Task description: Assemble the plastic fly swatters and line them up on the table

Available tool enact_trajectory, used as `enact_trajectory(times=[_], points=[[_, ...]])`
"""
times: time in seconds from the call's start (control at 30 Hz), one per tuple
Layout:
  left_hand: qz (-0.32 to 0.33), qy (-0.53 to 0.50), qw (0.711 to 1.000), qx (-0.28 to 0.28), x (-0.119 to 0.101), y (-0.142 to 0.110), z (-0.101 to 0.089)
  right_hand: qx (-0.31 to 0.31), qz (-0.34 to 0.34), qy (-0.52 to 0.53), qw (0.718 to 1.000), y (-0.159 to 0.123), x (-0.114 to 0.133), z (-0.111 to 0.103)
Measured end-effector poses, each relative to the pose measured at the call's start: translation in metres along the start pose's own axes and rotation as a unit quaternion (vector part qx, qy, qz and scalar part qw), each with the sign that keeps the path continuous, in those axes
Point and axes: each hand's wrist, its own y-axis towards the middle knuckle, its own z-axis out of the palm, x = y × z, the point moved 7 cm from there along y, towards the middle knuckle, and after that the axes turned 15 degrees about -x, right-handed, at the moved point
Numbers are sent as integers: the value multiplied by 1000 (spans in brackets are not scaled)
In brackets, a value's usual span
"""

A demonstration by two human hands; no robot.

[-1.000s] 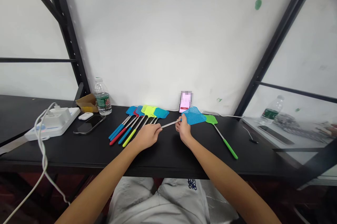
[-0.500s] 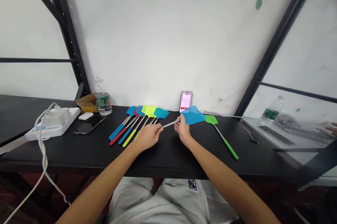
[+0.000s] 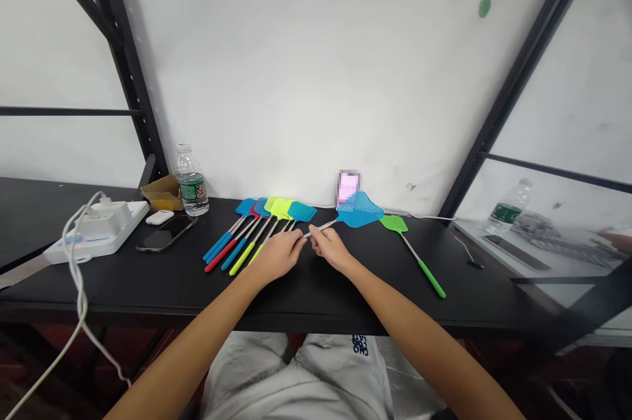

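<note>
A fly swatter with a blue mesh head (image 3: 361, 210) and a thin metal shaft is held above the desk, its head toward the right. My left hand (image 3: 277, 254) is closed at the shaft's lower end, hiding the handle. Close beside it, my right hand (image 3: 330, 246) pinches the metal shaft. Left of my hands, several fly swatters in blue, red and yellow-green (image 3: 266, 226) lie side by side, heads toward the wall; my left hand covers part of the rightmost ones. A green fly swatter (image 3: 419, 262) lies alone on the right.
On the left of the black desk (image 3: 345, 305) are a water bottle (image 3: 191, 186), a small cardboard box (image 3: 162, 194), a white earphone case (image 3: 160, 217), a phone (image 3: 166, 234) and a power strip (image 3: 99, 236) with cables. Against the wall leans a lit phone (image 3: 347, 184).
My right hand has slid left along the shaft, from near the blue head to close beside my left hand. The left hand has stayed almost still.
</note>
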Motion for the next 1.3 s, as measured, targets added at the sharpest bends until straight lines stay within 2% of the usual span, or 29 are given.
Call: enact_trajectory(times=[0.1,0.47,0.7,1.17,1.3], points=[[-2,-5,1000,4,-1,0,0,43,-7,2,999,0,3,5],[-9,-34,999,10,0,0,1,-21,14,0,1000,10,5,-14],[-15,-41,999,2,-1,0,-1,14,28,-1,1000,5,4,-8],[-32,-59,998,-17,1,0,-4,108,-20,-51,993,-9,0,15],[-32,-49,998,-8,1,-1,-2,118,-15,-30,992,-12,3,18]])
